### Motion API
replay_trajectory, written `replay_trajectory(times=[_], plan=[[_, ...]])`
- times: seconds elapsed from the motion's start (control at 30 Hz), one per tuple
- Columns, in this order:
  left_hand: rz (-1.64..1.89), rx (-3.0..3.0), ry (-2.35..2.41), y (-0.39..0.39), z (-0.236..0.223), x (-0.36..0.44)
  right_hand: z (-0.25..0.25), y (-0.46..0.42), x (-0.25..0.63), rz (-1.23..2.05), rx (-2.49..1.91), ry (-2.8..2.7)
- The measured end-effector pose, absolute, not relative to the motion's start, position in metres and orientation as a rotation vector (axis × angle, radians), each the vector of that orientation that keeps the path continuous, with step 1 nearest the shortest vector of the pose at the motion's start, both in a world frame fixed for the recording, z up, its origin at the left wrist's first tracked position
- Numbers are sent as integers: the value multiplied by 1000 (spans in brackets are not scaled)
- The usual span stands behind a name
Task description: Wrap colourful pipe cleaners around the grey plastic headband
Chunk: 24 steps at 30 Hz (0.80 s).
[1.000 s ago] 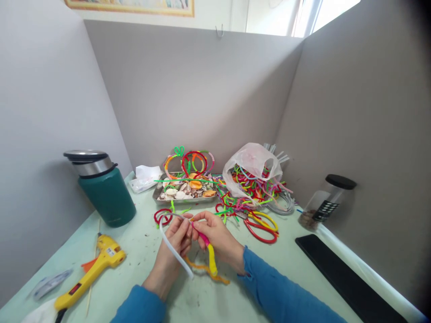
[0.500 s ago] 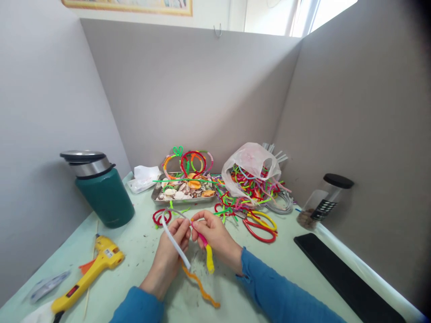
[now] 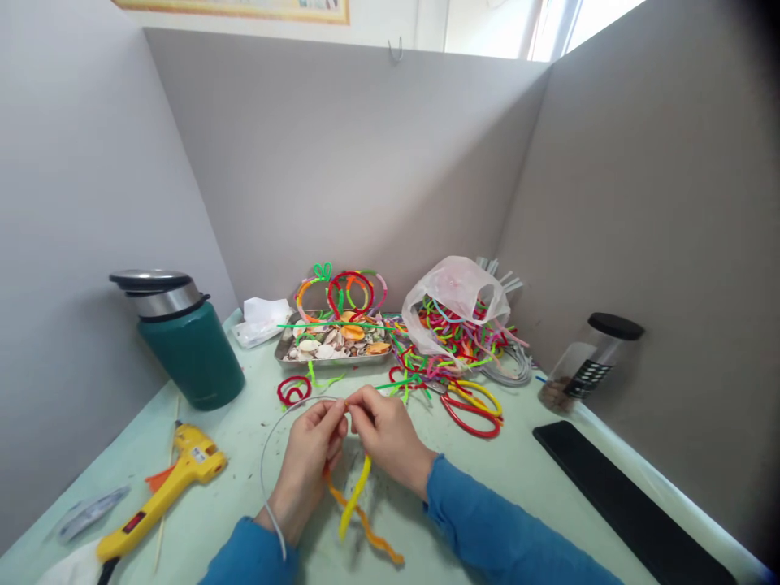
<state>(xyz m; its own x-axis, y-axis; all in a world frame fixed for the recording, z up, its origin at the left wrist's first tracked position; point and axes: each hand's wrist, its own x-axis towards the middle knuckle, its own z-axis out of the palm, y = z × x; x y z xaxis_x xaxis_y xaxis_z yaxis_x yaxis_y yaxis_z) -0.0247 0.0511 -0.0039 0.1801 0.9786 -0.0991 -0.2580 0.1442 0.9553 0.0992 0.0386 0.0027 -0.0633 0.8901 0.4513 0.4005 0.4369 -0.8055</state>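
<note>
Grey and likely springy, the band arcs above the counter, pinched by the left hand; the right hand pinches the light, limp orange strand, best held close to the band.

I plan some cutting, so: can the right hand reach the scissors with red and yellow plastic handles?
Probably yes: the scissors lie near the right hand, nothing between, though its grip holds a fuzzy yellow strip.

Blue long sleeves on both arms, fabric slightly wrinkled, cuff edges loose; hands bare, no gloves.
</note>
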Motion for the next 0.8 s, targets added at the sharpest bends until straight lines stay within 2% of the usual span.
replay_trajectory(times=[0.4, 0.67, 0.8], plan=[[1082, 1038, 946, 53, 3, -27, 0, 44, 100, 1109, -1011, -1464], [1066, 985, 865, 52, 5, -29, 0, 41, 99, 910, -1083, -1518], [1065, 981, 856, 52, 5, -29, -2, 43, 99, 992, -1067, -1474]])
